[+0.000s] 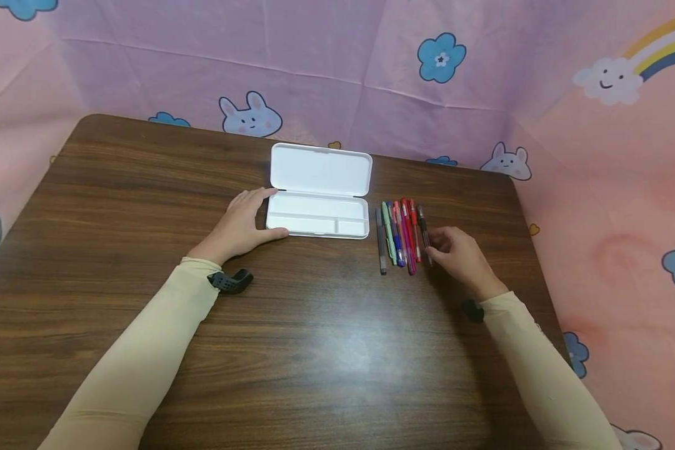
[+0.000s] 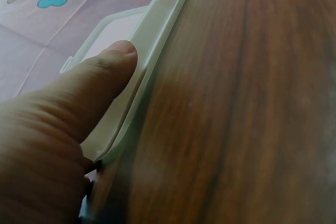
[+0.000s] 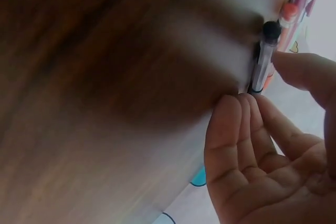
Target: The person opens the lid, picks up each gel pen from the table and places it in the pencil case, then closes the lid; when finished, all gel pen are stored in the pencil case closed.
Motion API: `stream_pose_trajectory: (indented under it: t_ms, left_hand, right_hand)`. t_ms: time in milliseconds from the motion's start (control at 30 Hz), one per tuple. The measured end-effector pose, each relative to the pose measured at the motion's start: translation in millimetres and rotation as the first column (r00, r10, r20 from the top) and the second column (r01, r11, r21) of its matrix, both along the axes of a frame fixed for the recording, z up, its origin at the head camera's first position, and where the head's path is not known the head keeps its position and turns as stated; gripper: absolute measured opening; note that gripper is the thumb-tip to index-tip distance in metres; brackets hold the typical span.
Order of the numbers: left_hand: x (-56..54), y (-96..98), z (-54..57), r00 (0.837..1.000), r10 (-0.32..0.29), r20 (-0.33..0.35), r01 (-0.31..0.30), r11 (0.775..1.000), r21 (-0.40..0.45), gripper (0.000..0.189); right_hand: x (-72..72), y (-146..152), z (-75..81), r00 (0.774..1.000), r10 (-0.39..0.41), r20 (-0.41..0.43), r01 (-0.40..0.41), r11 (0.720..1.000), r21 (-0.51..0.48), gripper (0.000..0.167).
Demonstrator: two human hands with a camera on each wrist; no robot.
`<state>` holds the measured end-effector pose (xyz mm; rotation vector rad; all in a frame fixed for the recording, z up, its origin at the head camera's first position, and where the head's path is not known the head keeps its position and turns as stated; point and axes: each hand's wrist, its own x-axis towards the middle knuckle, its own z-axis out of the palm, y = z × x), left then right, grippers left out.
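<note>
A white pencil case (image 1: pixel 317 234) lies open, its lid (image 1: pixel 322 170) tipped back and its tray divided into compartments. My left hand (image 1: pixel 239 225) spans the left end, thumb on the front wall and forefinger at the back corner. In the left wrist view the thumb presses the white case (image 2: pixel 149 40). My right hand (image 1: pixel 458 253) is at the right end of a row of pens, thumb and fingertips on either side of a dark pen (image 1: pixel 424 228). In the right wrist view this pen (image 3: pixel 264 66) shows a clear barrel and black end.
Left of the dark pen lie several others side by side: red pens (image 1: pixel 414 219), a purple pen (image 1: pixel 409 244), a blue pen (image 1: pixel 396 240), a green pen (image 1: pixel 389 234) and a grey pen (image 1: pixel 380 244). The brown wooden table (image 1: pixel 315 350) meets a patterned cloth (image 1: pixel 326 56) at the back.
</note>
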<state>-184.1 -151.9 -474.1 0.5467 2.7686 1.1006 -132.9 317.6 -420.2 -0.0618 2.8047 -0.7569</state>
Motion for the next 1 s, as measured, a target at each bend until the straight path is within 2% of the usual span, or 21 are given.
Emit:
stream_pose_trajectory:
  t_ms: [233,367,533,767,1000]
  left_hand:
    - [-0.1,1.0,0.8,1.0,-0.004,0.0,0.004,1.0,-0.008,0.099]
    - [-0.4,1.2,1.4,1.0,-0.005,0.003,0.005,1.0,-0.012,0.099]
    - [-1.1,0.6,1.3,1.0,-0.005,-0.002,0.005,1.0,-0.009,0.099]
    - [-1.3,-0.4,0.6,1.0,-0.008,-0.009,0.008,1.0,-0.001,0.098]
    - [1.3,-0.6,1.7,1.0,-0.008,0.006,0.008,1.0,-0.012,0.097]
  right_hand:
    - [-2.5,8.9,-1.9,0.999,0.008,-0.039,-0.007,0.999,0.038,0.031]
    - [-1.8,11.8,1.3,1.0,-0.009,-0.027,0.01,0.999,0.037,0.026]
    - [-1.9,14.1,5.1,1.0,-0.019,-0.008,0.019,0.999,0.036,0.023]
    - [-2.1,17.8,3.1,0.999,-0.001,-0.044,0.004,0.997,0.079,0.022]
    - [4.5,22.2,3.0,0.999,-0.009,-0.036,0.012,0.995,0.098,0.024]
